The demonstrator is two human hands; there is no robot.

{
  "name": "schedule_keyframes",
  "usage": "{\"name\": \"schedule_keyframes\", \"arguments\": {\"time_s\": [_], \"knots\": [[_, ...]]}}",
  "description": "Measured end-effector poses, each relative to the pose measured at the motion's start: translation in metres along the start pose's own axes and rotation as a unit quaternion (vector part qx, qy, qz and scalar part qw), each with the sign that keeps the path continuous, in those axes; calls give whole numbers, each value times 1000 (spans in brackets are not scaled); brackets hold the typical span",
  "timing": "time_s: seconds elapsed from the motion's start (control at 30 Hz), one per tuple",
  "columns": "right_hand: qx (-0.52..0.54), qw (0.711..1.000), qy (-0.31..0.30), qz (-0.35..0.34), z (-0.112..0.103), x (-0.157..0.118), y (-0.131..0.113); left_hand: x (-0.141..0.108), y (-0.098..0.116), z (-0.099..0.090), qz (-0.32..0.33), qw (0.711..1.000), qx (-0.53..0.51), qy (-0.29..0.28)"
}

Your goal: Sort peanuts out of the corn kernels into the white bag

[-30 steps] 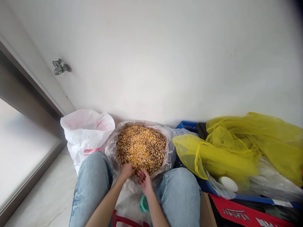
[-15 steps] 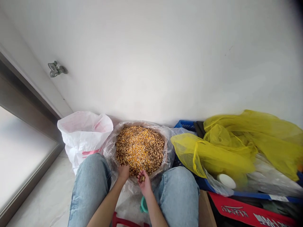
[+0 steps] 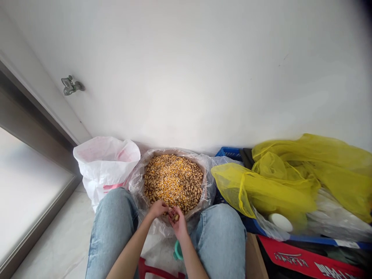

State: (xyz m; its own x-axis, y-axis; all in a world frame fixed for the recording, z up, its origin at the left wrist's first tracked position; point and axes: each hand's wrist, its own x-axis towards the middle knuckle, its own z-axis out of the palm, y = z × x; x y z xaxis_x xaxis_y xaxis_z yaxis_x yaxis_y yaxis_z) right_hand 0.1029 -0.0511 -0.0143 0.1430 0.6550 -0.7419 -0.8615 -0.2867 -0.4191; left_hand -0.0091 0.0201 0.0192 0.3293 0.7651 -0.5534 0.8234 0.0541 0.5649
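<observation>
Unshelled peanuts (image 3: 195, 190) and loose yellow and white corn kernels (image 3: 171, 182) fill a container lined with a clear plastic bag (image 3: 136, 182) between my knees. At its near rim my right hand (image 3: 179, 224) is turned palm up, its fingers curled around a few peanuts. My left hand (image 3: 158, 209) meets it from the left, fingertips pinched together at the right hand's fingers. What the left fingertips hold, if anything, is too small to make out.
A white woven sack (image 3: 107, 166) stands at the left. To the right, a blue crate (image 3: 229, 153) carries yellow mesh bags (image 3: 270, 190) and a round white lid (image 3: 280, 222). A red stool (image 3: 157, 271) and a green object (image 3: 178, 250) are below. The white wall (image 3: 186, 77) rises behind.
My left hand has lifted from the peanuts at the near rim and moved right to my right hand. The right hand still holds peanuts in nearly the same place.
</observation>
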Motion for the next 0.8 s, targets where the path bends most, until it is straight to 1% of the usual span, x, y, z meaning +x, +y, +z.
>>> {"name": "schedule_keyframes", "arguments": {"time_s": [0.03, 0.07, 0.1, 0.2, 0.3, 0.4, 0.53, 0.8], "knots": [[5, 1000, -5, -3, 1, -1, -1, 1, 0, -1, 17, 1000, -15, -10], [9, 1000, -8, -6, 1, -1, -1, 2, -1, 0, 25, 1000, -11, -4], [13, 1000, -8, -7, 1, -2, -2, 4, -2, 1, 20, 1000, 2, 16], [21, 1000, -3, -4, -1, -2, -2, 6, -9, 7, -32, 995, 47, 85], [24, 1000, -6, 5, -2, -2, -1, 6, -13, 14, -58, 988, 92, 107], [24, 1000, -13, 10, -3, -3, -1, 5, -11, 19, -67, 984, 122, 110], [16, 1000, -14, 12, -5, -2, -1, 4, -6, 21, -78, 981, 136, 111], [-2, 1000, 14, 5, -1, 2, 2, 2, -8, 16, -82, 986, 100, 106]]}}
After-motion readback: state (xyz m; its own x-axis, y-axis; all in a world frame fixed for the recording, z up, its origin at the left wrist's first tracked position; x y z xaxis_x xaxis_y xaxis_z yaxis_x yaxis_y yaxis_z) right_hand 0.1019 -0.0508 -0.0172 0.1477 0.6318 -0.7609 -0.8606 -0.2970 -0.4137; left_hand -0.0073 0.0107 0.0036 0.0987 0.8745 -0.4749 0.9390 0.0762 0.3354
